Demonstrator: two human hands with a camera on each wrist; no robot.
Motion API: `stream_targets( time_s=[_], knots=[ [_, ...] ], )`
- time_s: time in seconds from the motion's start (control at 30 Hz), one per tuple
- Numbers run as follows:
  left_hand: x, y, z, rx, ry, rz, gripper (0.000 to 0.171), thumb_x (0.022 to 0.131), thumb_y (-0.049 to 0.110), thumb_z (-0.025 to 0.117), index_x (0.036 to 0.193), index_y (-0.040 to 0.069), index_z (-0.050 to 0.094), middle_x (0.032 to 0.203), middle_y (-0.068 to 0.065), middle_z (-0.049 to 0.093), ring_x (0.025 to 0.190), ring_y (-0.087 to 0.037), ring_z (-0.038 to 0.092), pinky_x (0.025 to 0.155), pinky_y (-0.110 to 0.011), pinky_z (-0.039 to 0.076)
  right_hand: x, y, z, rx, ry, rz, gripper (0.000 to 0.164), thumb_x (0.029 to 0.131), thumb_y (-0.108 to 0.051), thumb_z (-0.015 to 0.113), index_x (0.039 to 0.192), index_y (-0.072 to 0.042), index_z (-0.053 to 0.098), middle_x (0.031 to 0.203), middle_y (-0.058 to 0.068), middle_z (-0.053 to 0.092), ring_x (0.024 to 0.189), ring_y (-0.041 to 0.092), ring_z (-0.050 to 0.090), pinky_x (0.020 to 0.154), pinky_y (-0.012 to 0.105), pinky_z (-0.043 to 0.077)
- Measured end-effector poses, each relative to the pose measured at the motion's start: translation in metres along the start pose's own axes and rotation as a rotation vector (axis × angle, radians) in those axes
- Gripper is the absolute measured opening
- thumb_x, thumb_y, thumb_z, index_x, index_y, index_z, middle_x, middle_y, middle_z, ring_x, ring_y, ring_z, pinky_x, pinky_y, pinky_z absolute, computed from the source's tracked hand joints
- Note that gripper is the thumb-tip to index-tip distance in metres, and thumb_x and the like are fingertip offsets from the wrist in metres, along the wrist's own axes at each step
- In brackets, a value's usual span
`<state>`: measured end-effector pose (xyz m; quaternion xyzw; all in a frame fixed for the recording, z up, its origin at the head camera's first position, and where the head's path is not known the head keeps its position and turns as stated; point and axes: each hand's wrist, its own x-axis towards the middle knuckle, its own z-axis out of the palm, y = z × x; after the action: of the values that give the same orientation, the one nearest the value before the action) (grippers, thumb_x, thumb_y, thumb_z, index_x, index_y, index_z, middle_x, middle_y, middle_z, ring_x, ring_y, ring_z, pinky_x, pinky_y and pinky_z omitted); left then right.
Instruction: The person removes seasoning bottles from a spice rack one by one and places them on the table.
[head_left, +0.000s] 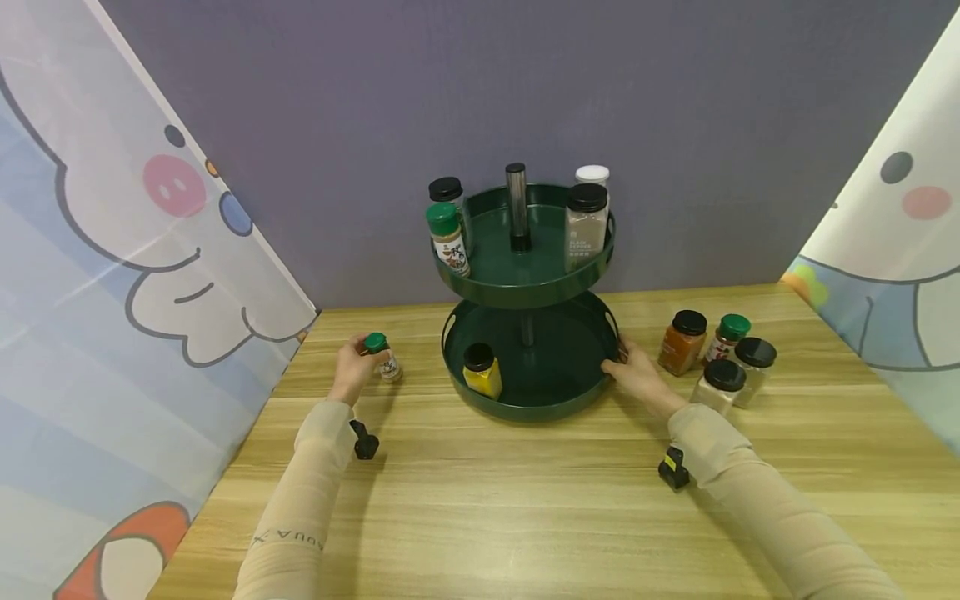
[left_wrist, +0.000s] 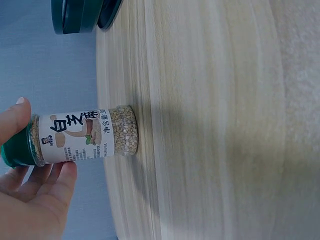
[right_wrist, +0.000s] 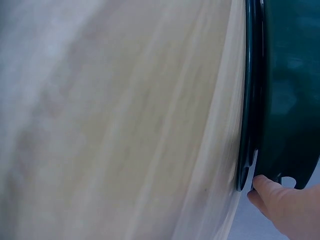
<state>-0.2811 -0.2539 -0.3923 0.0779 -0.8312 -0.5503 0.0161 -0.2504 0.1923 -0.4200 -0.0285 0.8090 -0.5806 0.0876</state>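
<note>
My left hand (head_left: 357, 367) grips a small jar of white sesame (left_wrist: 80, 135) by its green cap, thumb on one side and fingers on the other. The jar stands nearly upright, its base right at the tabletop, left of the rack. At the right side of the green two-tier round rack, my right hand (head_left: 636, 377) holds the rim of the lower tray (head_left: 536, 412) beside its handle cutout, with thumb and fingertip at the edge (right_wrist: 270, 192). A yellow jar with a black lid (head_left: 483, 379) stands in the lower tray, at its left front.
The upper tray (head_left: 525, 296) bears a green-capped jar (head_left: 452, 250), a black-pepper jar (head_left: 585, 237), a black-lidded jar behind left and a white-lidded one behind right. Several spice jars, including an orange-brown one (head_left: 681, 350), cluster on the table near my right forearm. A grey panel (head_left: 375, 125) stands behind.
</note>
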Motion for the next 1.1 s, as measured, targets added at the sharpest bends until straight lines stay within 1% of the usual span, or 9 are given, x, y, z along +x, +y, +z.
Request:
stream_targets(
  time_s=[0.2, 0.37, 0.5, 0.63, 0.7, 0.77, 0.83, 0.93, 1.1],
  knots=[
    [-0.001, 0.002, -0.003, 0.009, -0.010, 0.020, 0.065, 0.089, 0.016, 0.060, 0.144, 0.004, 0.026, 0.140, -0.021, 0.037, 0.125, -0.033, 0.041, 0.104, -0.041, 0.037, -0.001, -0.002, 0.001, 0.016, -0.004, -0.016, 0.071, 0.091, -0.002, 0.042, 0.143, 0.009, -0.005, 0.148, 0.032, 0.007, 0.136, 0.043, 0.013, 0.109, 0.050, 0.024],
    [-0.003, 0.006, -0.005, -0.013, 0.009, 0.055, 0.059, 0.091, 0.018, 0.058, 0.142, 0.005, 0.031, 0.141, -0.017, 0.038, 0.126, -0.030, 0.040, 0.105, -0.039, 0.036, -0.002, -0.002, 0.001, 0.033, -0.011, -0.040, 0.071, 0.090, -0.001, 0.042, 0.143, 0.009, -0.005, 0.147, 0.032, 0.006, 0.136, 0.044, 0.011, 0.110, 0.051, 0.021],
    [-0.004, 0.011, -0.005, -0.019, 0.037, 0.100, 0.053, 0.092, 0.021, 0.056, 0.138, 0.004, 0.038, 0.141, -0.013, 0.040, 0.128, -0.027, 0.039, 0.106, -0.039, 0.034, -0.002, -0.001, 0.000, 0.030, -0.009, -0.042, 0.070, 0.091, -0.002, 0.042, 0.142, 0.010, -0.005, 0.148, 0.032, 0.006, 0.136, 0.043, 0.011, 0.110, 0.050, 0.021],
    [-0.008, 0.020, -0.003, 0.008, 0.077, 0.158, 0.046, 0.092, 0.024, 0.055, 0.133, 0.006, 0.045, 0.138, -0.012, 0.044, 0.129, -0.025, 0.037, 0.109, -0.039, 0.030, -0.001, 0.001, 0.000, 0.020, -0.007, -0.038, 0.070, 0.091, -0.003, 0.042, 0.142, 0.010, -0.005, 0.148, 0.032, 0.006, 0.136, 0.044, 0.011, 0.110, 0.050, 0.021],
    [-0.010, 0.026, 0.000, 0.006, 0.095, 0.199, 0.042, 0.092, 0.020, 0.055, 0.130, 0.004, 0.048, 0.134, -0.013, 0.048, 0.127, -0.025, 0.041, 0.107, -0.039, 0.033, -0.001, 0.002, 0.000, 0.016, -0.007, -0.034, 0.070, 0.092, -0.003, 0.042, 0.142, 0.010, -0.005, 0.148, 0.032, 0.006, 0.136, 0.044, 0.011, 0.110, 0.051, 0.021],
    [-0.014, 0.031, 0.004, 0.015, 0.094, 0.236, 0.038, 0.092, 0.018, 0.055, 0.127, 0.004, 0.051, 0.129, -0.013, 0.052, 0.121, -0.025, 0.047, 0.102, -0.037, 0.039, -0.002, 0.002, -0.001, 0.015, -0.011, -0.033, 0.070, 0.092, -0.003, 0.041, 0.142, 0.010, -0.006, 0.148, 0.032, 0.005, 0.136, 0.044, 0.011, 0.110, 0.051, 0.021],
    [-0.019, 0.036, 0.009, 0.015, 0.073, 0.264, 0.035, 0.092, 0.015, 0.056, 0.125, 0.004, 0.053, 0.125, -0.014, 0.055, 0.114, -0.026, 0.053, 0.094, -0.035, 0.046, -0.002, 0.002, 0.000, 0.015, -0.009, -0.031, 0.069, 0.093, -0.004, 0.041, 0.142, 0.010, -0.005, 0.148, 0.032, 0.006, 0.136, 0.043, 0.011, 0.110, 0.051, 0.021],
    [-0.026, 0.039, 0.017, 0.031, 0.008, 0.284, 0.033, 0.092, 0.014, 0.056, 0.123, 0.006, 0.054, 0.122, -0.013, 0.058, 0.109, -0.025, 0.057, 0.088, -0.030, 0.049, -0.003, 0.000, 0.000, 0.011, -0.013, -0.033, 0.069, 0.092, -0.003, 0.041, 0.142, 0.011, -0.006, 0.147, 0.033, 0.005, 0.136, 0.044, 0.010, 0.110, 0.051, 0.020],
    [-0.035, 0.041, 0.031, 0.048, -0.124, 0.306, 0.033, 0.090, 0.008, 0.057, 0.122, 0.004, 0.054, 0.123, -0.015, 0.056, 0.113, -0.027, 0.054, 0.091, -0.033, 0.049, -0.004, -0.002, 0.001, 0.004, -0.008, -0.024, 0.070, 0.093, -0.004, 0.041, 0.142, 0.011, -0.006, 0.147, 0.033, 0.005, 0.136, 0.044, 0.010, 0.110, 0.051, 0.020]
  ],
)
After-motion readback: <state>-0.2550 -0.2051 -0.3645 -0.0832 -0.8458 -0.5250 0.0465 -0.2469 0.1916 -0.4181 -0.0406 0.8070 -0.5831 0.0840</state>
